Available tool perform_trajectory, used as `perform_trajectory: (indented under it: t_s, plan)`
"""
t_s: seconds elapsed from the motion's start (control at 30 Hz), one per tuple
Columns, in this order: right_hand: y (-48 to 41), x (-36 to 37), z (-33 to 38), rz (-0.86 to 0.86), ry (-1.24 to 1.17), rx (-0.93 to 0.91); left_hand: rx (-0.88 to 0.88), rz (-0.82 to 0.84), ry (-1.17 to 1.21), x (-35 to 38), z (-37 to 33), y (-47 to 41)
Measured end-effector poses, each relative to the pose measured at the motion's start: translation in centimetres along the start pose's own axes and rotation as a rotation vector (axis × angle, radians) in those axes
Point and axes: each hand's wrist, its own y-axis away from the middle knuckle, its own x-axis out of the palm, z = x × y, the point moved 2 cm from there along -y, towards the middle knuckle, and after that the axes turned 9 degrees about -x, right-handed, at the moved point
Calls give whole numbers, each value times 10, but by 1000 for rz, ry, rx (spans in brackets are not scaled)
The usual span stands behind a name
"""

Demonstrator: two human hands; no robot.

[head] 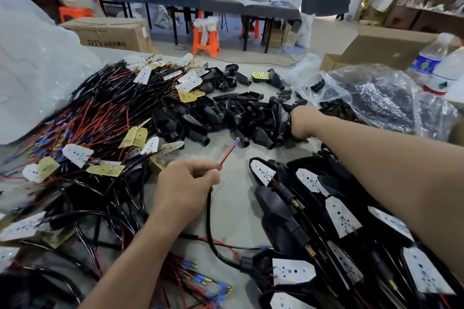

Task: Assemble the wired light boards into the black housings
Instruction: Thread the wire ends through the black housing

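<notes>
Wired lead (227,155) (red and black strands, blue-tipped) is pinched between thumb and curled fingers of the left hand (185,180), mid-table. Its black sheath runs down to a board-fitted housing (292,271). Right hand (302,121) is set into the loose black housings (221,115); fingers buried, grip not discernible. Pile of wired boards (75,153) at left.

Your left hand (187,183) pinches a black cable (209,211), red wire end up, mid tabletop (234,218). Your right hand (301,123) reaches into black housings (200,118) farther back, fingers hidden. Wired light boards (75,153) heap along the left edge; filled housings (308,208) crowd the near right corner.
</notes>
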Motion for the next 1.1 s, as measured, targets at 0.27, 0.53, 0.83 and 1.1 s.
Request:
perform_trajectory:
  t_s: [0.27,0.53,0.83,1.1]
  plan:
    - [30,-38,24,-438,-306,-1,24,-5,48,-4,-4,6]
    - [117,-16,103,-564,-1758,-172,101,-10,177,-3,-4,11]
    - [161,42,114,-612,-2101,-43,88,51,360,-2,-8,13]
    - [157,48,96,-706,-2126,27,133,94,335,-7,-14,24]
